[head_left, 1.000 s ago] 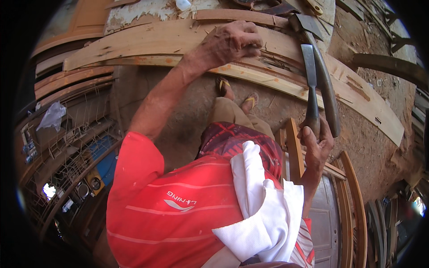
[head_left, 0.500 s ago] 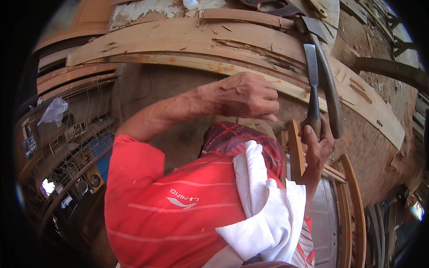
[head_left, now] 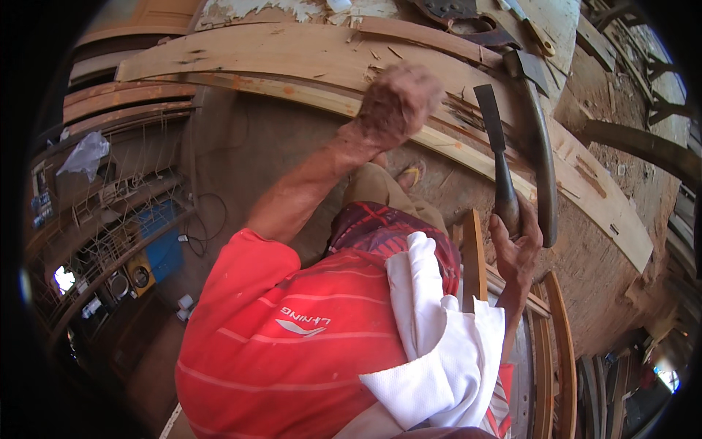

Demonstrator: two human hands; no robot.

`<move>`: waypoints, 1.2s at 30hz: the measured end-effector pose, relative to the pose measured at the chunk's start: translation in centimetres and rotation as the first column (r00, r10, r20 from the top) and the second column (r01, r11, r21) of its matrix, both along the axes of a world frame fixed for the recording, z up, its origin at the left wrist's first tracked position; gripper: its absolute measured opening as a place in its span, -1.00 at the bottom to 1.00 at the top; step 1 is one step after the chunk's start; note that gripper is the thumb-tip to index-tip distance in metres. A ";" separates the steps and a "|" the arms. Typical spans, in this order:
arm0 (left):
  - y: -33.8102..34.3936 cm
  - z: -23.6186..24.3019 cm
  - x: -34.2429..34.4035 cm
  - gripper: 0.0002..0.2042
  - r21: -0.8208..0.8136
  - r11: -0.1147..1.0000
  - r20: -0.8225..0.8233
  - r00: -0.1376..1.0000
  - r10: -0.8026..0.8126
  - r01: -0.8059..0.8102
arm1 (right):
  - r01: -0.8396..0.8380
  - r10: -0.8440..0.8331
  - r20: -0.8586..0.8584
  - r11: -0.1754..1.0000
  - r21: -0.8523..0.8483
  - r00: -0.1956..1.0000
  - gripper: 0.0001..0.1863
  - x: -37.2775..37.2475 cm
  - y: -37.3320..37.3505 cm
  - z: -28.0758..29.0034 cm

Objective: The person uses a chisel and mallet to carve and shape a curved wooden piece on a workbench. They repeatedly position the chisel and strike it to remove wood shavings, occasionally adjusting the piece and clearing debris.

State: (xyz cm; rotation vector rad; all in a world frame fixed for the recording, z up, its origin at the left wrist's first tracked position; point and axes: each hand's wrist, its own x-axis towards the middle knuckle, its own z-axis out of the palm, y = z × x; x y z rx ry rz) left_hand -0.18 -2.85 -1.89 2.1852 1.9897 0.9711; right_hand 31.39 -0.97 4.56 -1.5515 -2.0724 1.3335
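our right hand (head_left: 515,241), right of centre in the frame, grips a chisel (head_left: 497,157) by its handle, blade up near the long curved plank's (head_left: 292,62) splintered lower edge. our left hand (head_left: 398,102), clenched and blurred, hovers over the plank at upper centre. bare ground (head_left: 248,154) lies open beneath it.

white cloth (head_left: 439,351) on red shirt (head_left: 292,351) | yellow sandal (head_left: 411,175) on dirt floor | blue box (head_left: 162,245) | plastic bag (head_left: 86,155)
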 end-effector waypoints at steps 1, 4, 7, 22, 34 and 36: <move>-0.7 0.3 1.0 -0.75 -0.010 0.985 0.068 0.983 -0.171 0.172 | -0.041 0.041 -0.001 0.998 0.041 0.999 -0.40 0.0 0.3 -0.1; -3.8 2.7 3.1 -0.77 -0.044 0.918 0.269 0.890 -0.368 0.393 | -0.124 0.124 0.005 0.988 0.093 0.992 -0.40 -0.1 0.7 0.1; -5.8 2.5 1.9 -0.81 -0.026 0.995 0.335 0.939 -0.081 0.095 | -0.192 0.193 -0.025 0.981 0.036 0.981 -0.40 -1.5 1.5 1.2; -11.2 -0.7 -15.9 -0.41 0.112 0.628 -0.011 0.631 0.776 -0.770 | -0.712 0.571 0.452 0.656 0.251 0.685 -0.30 -8.4 8.8 3.1; -17.1 -2.2 -14.8 -0.48 0.071 0.492 0.284 0.491 0.824 -0.868 | -0.704 0.539 0.465 0.621 0.344 0.703 -0.32 -9.1 8.2 2.9; -16.9 -2.6 -13.6 -0.50 0.034 0.490 0.342 0.471 0.813 -0.871 | -0.714 0.543 0.469 0.593 0.373 0.696 -0.29 -11.3 6.6 2.9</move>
